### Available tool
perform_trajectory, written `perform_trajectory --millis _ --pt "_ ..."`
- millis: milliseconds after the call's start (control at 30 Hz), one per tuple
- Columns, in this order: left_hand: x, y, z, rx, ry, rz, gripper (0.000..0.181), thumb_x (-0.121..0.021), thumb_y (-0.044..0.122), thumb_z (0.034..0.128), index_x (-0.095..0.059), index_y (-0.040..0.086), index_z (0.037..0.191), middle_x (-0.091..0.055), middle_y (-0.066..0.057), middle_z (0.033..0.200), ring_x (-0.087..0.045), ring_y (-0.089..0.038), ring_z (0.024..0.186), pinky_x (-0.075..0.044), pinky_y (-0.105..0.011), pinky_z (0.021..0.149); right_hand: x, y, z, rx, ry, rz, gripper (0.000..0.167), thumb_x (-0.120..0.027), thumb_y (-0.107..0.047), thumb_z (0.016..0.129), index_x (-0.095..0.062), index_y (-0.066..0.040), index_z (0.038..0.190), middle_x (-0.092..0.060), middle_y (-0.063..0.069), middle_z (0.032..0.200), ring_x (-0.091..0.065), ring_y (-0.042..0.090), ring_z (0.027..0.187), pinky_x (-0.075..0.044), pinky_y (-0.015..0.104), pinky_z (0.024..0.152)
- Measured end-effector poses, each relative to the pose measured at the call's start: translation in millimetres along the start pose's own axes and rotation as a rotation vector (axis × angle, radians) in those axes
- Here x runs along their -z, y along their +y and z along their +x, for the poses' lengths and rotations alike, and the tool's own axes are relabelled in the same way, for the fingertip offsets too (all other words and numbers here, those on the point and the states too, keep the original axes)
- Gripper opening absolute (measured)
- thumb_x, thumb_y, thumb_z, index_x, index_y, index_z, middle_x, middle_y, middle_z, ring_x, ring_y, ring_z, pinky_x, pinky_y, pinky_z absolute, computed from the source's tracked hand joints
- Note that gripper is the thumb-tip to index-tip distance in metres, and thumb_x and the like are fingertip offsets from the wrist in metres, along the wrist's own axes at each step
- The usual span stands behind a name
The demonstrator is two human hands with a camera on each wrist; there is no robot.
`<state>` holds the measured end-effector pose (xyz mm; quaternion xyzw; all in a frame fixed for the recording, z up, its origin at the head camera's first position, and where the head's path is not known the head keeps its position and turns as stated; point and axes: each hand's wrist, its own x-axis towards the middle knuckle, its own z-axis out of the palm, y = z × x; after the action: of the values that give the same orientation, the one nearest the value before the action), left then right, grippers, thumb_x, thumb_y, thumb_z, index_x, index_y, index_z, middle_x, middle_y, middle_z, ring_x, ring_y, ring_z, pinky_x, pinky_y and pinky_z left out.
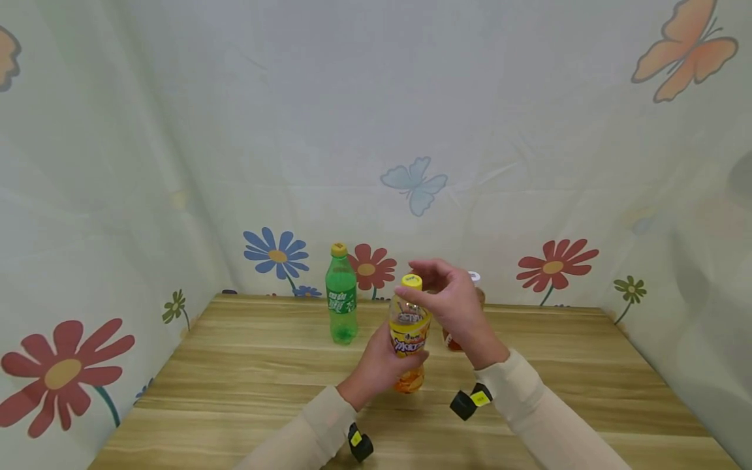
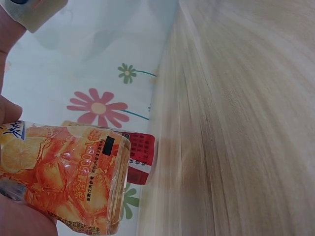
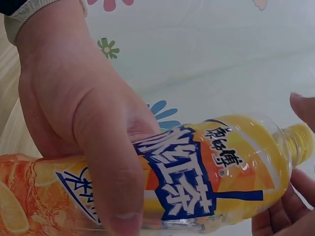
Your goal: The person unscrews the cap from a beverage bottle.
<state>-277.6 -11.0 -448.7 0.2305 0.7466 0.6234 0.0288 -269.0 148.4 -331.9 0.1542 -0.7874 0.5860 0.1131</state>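
Curled round it, the left hand (image 1: 382, 363) holds a clear plastic, yellow-and-orange-labelled bottle (image 1: 409, 336) at the wood-grained table (image 1: 252, 378) while the right hand (image 1: 457, 303) crooks about its round yellow cap (image 1: 412, 281), pinching or not I can't tell: cap work, I'd say, next wanting a sure pinch.

One green bottle (image 1: 343, 300), one orange-labelled bottle (image 1: 409, 333) and one white-capped bottle (image 1: 454, 342) make three; one left hand (image 1: 380, 364) and one right hand (image 1: 457, 305) make two; two pale sleeves (image 1: 320, 418), two black wrist devices (image 1: 464, 405), one table (image 1: 235, 365); plus two whole butterflies (image 1: 415, 185) and three big red flowers (image 1: 62, 375)
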Motion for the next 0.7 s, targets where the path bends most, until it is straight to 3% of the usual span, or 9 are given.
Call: perform_trajectory --millis 100,267,700 --pt "0.5 -0.1 0.1 0.006 0.002 -0.001 0.061 -0.078 0.023 0.0914 -0.045 0.031 0.142 -0.063 0.006 0.131 -0.064 -0.018 0.117 -0.053 -0.047 0.106 -2.7 -1.5 -1.8 -0.031 0.064 -0.031 0.051 -0.089 -0.041 0.079 -0.067 -0.014 0.116 -0.068 0.006 0.112 -0.064 0.025 0.100 -0.058 0.030 0.085" --pt "0.9 -1.0 0.7 0.007 0.007 -0.002 0.061 -0.078 0.023 0.0914 -0.045 0.031 0.142 -0.063 0.005 0.131 -0.064 -0.018 0.118 -0.053 -0.048 0.106 -4.2 -2.1 -2.4 -0.013 0.120 -0.063 0.046 -0.090 -0.042 0.076 -0.069 -0.011 0.102 -0.070 0.007 0.101 -0.066 0.025 0.091 -0.058 0.031 0.080" --pt "0.9 -1.7 1.0 -0.003 0.011 -0.016 0.063 -0.078 0.022 0.0911 -0.044 0.031 0.143 -0.062 0.004 0.131 -0.064 -0.018 0.117 -0.053 -0.047 0.106 -1.6 0.1 -2.1 0.031 0.082 -0.034 0.037 -0.086 -0.037 0.083 -0.077 -0.012 0.110 -0.075 0.007 0.106 -0.070 0.023 0.092 -0.060 0.027 0.081"
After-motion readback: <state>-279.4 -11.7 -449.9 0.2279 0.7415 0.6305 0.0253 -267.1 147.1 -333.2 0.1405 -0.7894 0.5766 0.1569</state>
